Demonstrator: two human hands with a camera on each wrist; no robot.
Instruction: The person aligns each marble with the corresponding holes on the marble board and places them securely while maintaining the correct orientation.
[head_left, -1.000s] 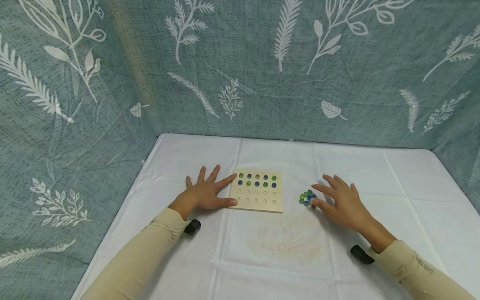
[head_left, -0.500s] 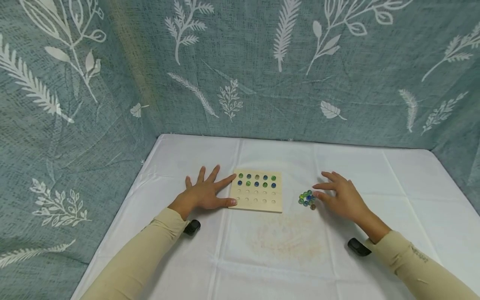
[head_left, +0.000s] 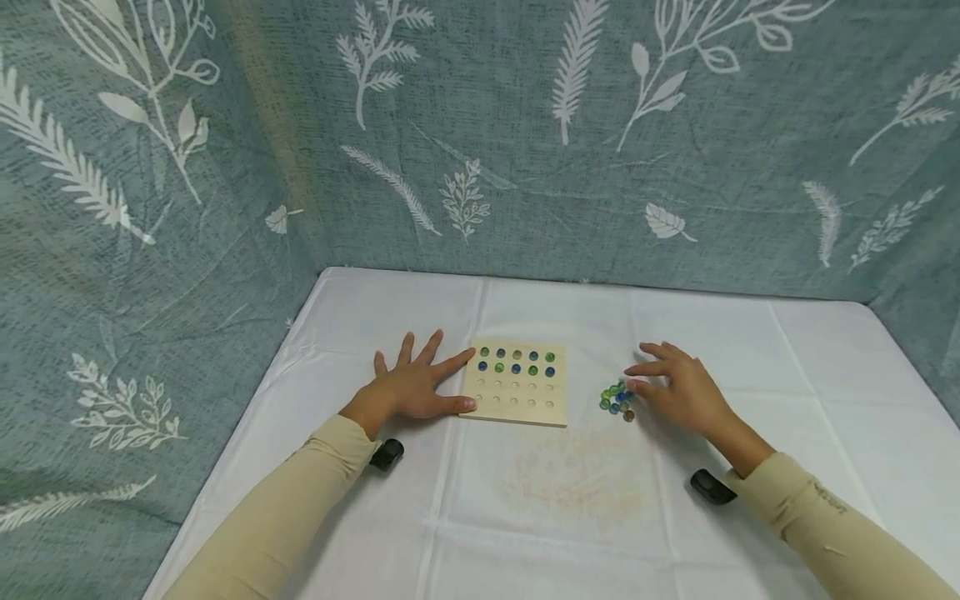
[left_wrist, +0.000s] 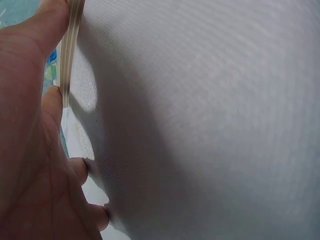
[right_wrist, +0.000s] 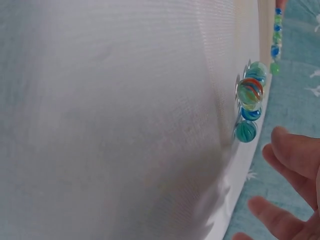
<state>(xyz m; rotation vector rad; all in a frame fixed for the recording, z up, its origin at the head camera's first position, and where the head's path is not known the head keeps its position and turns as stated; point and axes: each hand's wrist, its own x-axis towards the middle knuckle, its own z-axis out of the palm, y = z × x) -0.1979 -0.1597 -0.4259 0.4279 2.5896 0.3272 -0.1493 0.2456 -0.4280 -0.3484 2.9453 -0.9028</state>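
Note:
My left hand (head_left: 411,392) lies with fingers spread on the white cloth, its thumb and index fingertips on the left edge of a wooden board (head_left: 517,413). Two upper rows of the board's dimples hold green, blue and amber marbles (head_left: 516,368); the two lower rows show bare dimples. Right of the board sits a cluster of loose glass marbles (head_left: 621,397), with an amber one (head_left: 628,416) at its near edge. Over the cluster's right side hovers my right hand (head_left: 686,396), fingers loosely bent. In the right wrist view, a marble with orange swirls (right_wrist: 250,93) stands apart from the fingertips.
A white cloth (head_left: 570,542) with fold creases and a faint brownish stain covers the table. Teal leaf-patterned fabric (head_left: 510,167) rises behind it and at the left. Black wrist devices (head_left: 387,454) sit under both sleeves.
My right hand has shifted slightly up and left, its fingers drawing together, uncovering the amber marble at the cluster's near edge. The left hand and board stay in place.

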